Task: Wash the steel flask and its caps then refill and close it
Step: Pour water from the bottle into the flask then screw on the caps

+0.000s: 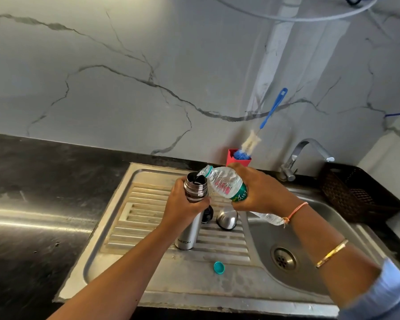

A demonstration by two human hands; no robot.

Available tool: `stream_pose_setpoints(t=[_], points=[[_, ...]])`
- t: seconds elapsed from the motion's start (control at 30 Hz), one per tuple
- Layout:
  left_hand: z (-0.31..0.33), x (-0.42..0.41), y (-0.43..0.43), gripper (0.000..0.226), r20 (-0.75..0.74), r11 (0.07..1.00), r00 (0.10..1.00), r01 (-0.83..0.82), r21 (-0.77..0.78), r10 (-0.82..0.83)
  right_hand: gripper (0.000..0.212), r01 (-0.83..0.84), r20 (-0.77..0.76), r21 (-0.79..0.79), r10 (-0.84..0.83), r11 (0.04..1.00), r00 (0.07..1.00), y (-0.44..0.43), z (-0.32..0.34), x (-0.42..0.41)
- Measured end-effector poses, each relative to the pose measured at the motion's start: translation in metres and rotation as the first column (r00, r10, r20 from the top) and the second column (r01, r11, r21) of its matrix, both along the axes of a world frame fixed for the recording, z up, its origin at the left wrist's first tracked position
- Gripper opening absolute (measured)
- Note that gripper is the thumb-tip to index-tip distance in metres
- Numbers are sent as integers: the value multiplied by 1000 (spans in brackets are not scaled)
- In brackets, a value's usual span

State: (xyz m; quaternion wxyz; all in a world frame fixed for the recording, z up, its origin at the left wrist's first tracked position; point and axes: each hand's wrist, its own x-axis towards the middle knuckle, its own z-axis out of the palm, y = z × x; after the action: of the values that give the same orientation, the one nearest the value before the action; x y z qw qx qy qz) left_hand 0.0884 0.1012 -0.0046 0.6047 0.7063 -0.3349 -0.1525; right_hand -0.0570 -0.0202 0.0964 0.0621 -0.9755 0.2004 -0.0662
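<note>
Grip: left hand (183, 205) round steel flask (187, 235), MILTON printed; right hand (263, 192) round tilted plastic bottle (222, 181), green label unreadable.

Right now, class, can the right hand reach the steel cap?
Probably not freely: the right hand grips the tilted plastic bottle over the flask, though the steel cap stands unblocked close by.

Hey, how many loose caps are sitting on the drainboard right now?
3. The teal bottle cap lies nearest the front edge; the steel cup cap sits right of the flask; the black inner cap sits between those two, partly hidden behind the flask.
</note>
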Motion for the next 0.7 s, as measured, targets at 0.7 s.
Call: stream_pose_setpoints(t=[0.7], points=[[-5,0,0,58,-25,999,999,33,-31,-34,94,19,-60,-41,-22,999,998,-7,1,0]])
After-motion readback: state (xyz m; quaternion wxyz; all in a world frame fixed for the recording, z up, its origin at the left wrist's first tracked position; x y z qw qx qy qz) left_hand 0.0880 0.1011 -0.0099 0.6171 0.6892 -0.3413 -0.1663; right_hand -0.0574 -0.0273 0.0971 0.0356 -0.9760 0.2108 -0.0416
